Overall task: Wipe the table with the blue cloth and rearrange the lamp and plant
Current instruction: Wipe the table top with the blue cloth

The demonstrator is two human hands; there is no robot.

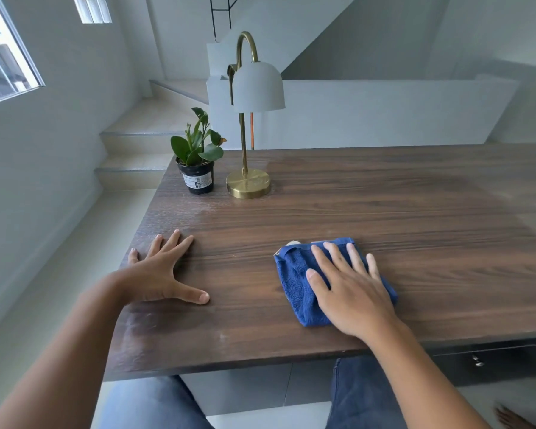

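A folded blue cloth (294, 277) lies on the dark wooden table (384, 205), near its front edge. My right hand (350, 289) presses flat on the cloth with fingers spread. My left hand (161, 270) rests flat on the bare wood near the table's left edge, fingers apart and holding nothing. At the far left corner stands a small green plant (197, 164) in a black pot. Just right of it is a lamp (249, 140) with a round brass base, a curved brass stem and a white shade.
The table's left edge drops to a pale floor beside a white wall. Steps (136, 150) rise behind the far left corner. A drawer front with a small handle (478, 362) sits under the table at the right. My legs are below the front edge.
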